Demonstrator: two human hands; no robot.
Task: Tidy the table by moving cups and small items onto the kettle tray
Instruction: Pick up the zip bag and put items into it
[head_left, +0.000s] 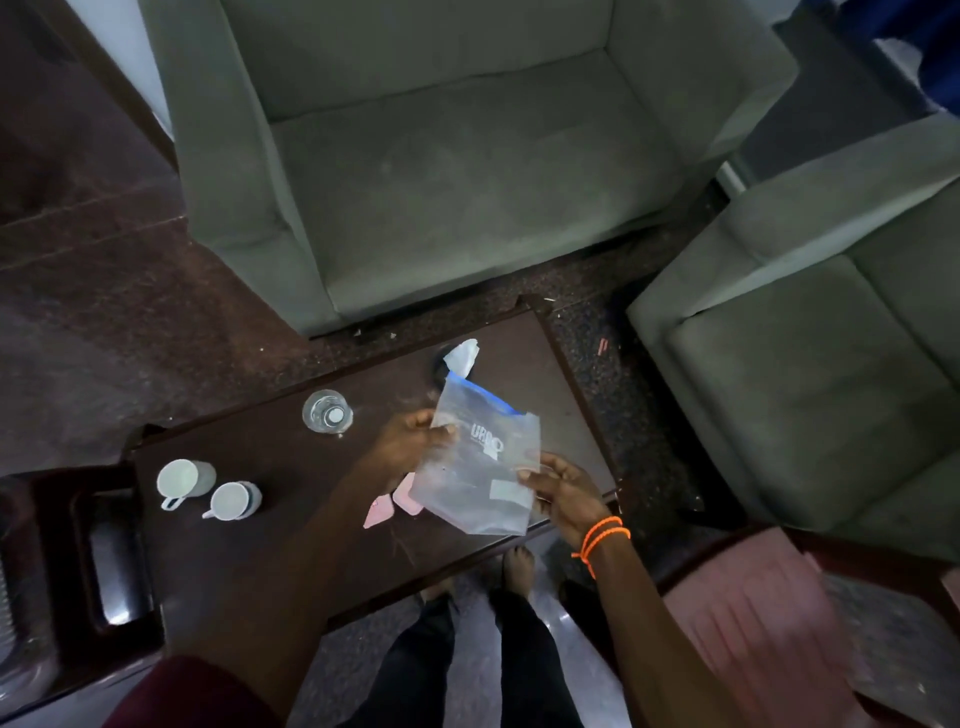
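Note:
A clear plastic zip bag (478, 462) with a blue top edge hangs above the dark wooden table (291, 551). My left hand (405, 447) pinches its left edge and my right hand (561, 493) grips its right side. Two white mugs (186, 480) (234, 501) stand at the table's left. A clear drinking glass (327, 411) stands behind them. Pink sachets (387, 506) lie under the bag. A crumpled white tissue (462, 356) rests on a dark round thing at the far edge. A dark tray (83, 571) sits at the left edge.
A grey armchair (441, 166) stands beyond the table and a second grey seat (831, 364) to the right. My bare feet (514, 569) and dark trousers are below the table's near edge. A pink mat (753, 613) lies at the lower right.

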